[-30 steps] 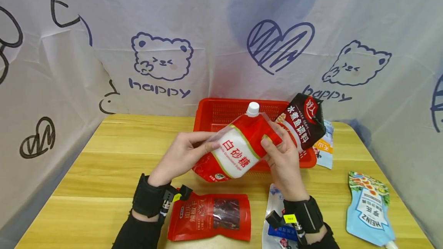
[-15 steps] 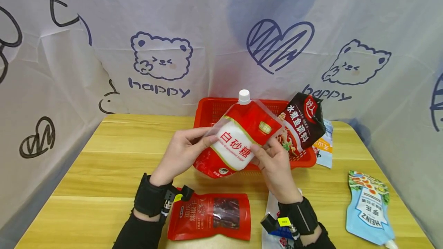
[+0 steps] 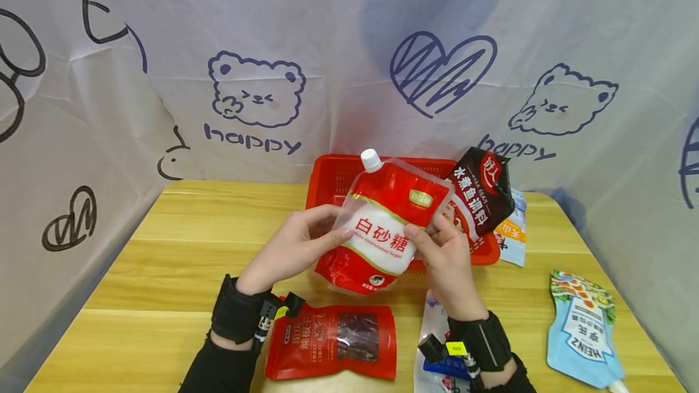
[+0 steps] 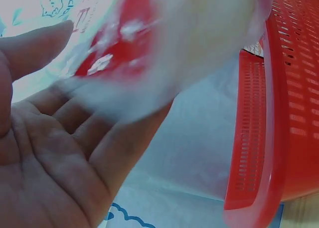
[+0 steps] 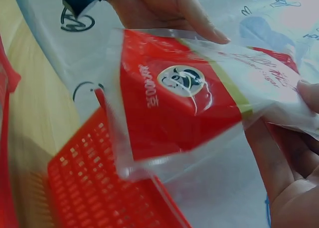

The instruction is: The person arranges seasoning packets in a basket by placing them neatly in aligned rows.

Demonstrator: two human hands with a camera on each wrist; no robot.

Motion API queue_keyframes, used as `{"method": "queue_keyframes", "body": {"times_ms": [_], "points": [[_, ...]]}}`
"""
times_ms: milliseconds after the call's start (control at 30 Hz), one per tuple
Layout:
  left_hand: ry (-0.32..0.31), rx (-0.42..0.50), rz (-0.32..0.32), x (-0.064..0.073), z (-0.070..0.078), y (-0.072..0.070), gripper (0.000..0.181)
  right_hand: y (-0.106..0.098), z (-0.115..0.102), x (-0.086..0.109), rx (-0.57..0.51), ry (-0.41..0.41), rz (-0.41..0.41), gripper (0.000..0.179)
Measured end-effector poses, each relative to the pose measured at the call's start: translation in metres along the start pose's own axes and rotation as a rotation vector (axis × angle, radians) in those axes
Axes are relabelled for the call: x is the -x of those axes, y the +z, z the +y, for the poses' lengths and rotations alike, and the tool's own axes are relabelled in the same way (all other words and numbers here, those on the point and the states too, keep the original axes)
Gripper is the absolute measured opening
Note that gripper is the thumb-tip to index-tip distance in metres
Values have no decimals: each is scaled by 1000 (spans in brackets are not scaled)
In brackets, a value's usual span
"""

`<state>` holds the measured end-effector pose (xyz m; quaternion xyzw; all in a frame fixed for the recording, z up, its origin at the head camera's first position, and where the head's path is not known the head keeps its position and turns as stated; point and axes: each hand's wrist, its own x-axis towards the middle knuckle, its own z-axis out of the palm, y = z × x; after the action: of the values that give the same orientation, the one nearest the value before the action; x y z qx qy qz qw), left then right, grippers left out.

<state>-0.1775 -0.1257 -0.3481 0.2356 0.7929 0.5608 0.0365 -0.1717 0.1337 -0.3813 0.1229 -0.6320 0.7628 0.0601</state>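
A red-and-white pouch of white granulated sugar (image 3: 382, 232) with a white screw cap (image 3: 371, 161) is held up in front of the red basket (image 3: 333, 178), tilted, its cap to the upper left. My left hand (image 3: 292, 250) pinches its left edge, thumb on the front and fingers behind. On the right edge, my right hand (image 3: 448, 259) grips with the thumb on the front. The right wrist view shows the pouch's lower end (image 5: 184, 93) close up between both hands. In the left wrist view the pouch (image 4: 134, 38) is blurred above my left palm (image 4: 55, 168).
A black seasoning packet (image 3: 486, 190) leans out of the basket's right side; an orange-and-white packet (image 3: 513, 229) lies behind it. Nearer are a red dried-chili bag (image 3: 330, 344), a white-and-blue packet (image 3: 431, 362) partly under my right wrist, and a light-blue Heinz pouch (image 3: 584, 332).
The sugar pouch has turned, its cap swinging to the left. My right hand has shifted from the pouch's upper right corner down to its right side. The left hand keeps its grip.
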Motion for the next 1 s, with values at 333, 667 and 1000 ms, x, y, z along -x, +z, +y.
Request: {"method": "queue_keyframes", "body": {"times_ms": [333, 667, 1000], "points": [[-1, -20, 52, 1, -1, 1, 45, -3, -9, 2, 190, 6, -42, 34], [52, 23, 119, 1, 0, 1, 41, 0, -7, 4, 281, 57, -94, 41], [128, 28, 168, 0, -1, 5, 39, 2, -6, 3, 323, 81, -35, 42]]}}
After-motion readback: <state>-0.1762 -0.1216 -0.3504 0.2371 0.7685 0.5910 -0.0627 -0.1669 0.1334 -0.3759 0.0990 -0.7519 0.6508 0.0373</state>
